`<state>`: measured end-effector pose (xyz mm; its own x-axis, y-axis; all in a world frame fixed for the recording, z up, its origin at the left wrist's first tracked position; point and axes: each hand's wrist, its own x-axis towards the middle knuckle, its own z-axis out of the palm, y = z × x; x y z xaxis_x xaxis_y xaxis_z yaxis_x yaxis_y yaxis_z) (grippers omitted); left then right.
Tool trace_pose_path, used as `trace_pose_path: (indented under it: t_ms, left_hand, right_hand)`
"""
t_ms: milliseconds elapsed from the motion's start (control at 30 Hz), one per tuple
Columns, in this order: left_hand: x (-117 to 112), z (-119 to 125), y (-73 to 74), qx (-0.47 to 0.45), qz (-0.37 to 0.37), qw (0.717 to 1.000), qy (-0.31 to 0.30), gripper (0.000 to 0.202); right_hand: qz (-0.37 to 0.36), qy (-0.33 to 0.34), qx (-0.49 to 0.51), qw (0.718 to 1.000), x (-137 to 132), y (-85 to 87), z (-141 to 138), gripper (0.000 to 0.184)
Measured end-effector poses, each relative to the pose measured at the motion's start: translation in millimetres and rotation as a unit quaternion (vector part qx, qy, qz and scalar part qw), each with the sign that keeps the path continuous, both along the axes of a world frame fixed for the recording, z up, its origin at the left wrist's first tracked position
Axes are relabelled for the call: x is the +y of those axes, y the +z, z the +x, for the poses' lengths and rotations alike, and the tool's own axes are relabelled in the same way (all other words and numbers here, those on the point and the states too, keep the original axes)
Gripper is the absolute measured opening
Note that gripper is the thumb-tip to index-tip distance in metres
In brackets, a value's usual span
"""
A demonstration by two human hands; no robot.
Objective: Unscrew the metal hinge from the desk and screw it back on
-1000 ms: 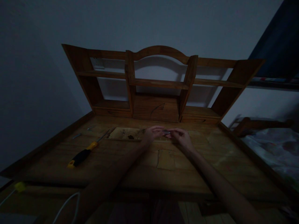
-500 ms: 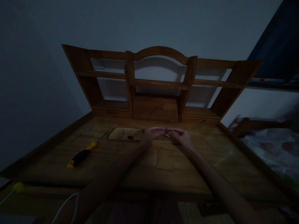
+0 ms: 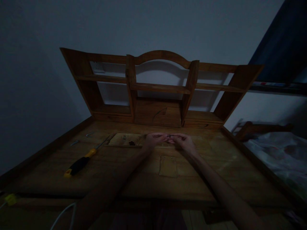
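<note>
My left hand [image 3: 153, 140] and my right hand [image 3: 183, 141] meet fingertip to fingertip over the middle of a wooden desk [image 3: 144, 179]. Both pinch a small dark object [image 3: 169, 137] between them; the dim light hides what it is. Under the hands lies a flat, pale wooden board [image 3: 126, 140]. A small square wooden piece [image 3: 168, 166] lies on the desk just in front of my hands.
A screwdriver with a yellow and black handle [image 3: 79, 163] lies at the left, its tip toward the board. Two small screws or nails [image 3: 81, 138] lie beyond it. A wooden shelf hutch [image 3: 158, 88] stands at the back. A white cable [image 3: 62, 214] and bedding [image 3: 280, 156] flank the desk.
The view has shifted slightly, so everything sits a little lower and to the left. My hands stay together on the small object with only slight finger movement.
</note>
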<state>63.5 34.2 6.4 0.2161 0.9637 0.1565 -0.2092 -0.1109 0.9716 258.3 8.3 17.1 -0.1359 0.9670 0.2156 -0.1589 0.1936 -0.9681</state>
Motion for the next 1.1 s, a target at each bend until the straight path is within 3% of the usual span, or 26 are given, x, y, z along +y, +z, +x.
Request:
trace_pose_path:
  t_ms: [133,300,600,833,1100]
  left_hand:
    - [1.2,-1.9,-0.5,0.023,0.035,0.999,-0.007,0.044]
    - [3.0,-3.2,-6.5,0.116,0.123,0.986,0.015,0.032]
    - [-0.6,-7.6,-5.6,0.254,0.285,0.922,0.067,0.017]
    - [-2.6,-8.7,-0.6,0.288,0.320,0.899,0.077,0.020]
    - [-2.7,-7.1,-3.7,0.291,0.320,0.900,0.057,0.024]
  right_hand:
    - [0.006,-0.018,-0.018,1.000,1.1,-3.2,-2.2,0.030]
    - [0.027,-0.037,-0.044,0.998,-1.8,-5.2,-6.3,0.030]
    - [0.174,-0.078,-0.233,0.954,-11.9,1.2,3.2,0.024]
    - [0.254,-0.078,-0.294,0.918,-17.0,4.1,-1.2,0.021]
    - [0.292,-0.095,-0.337,0.890,-21.3,12.6,0.9,0.021]
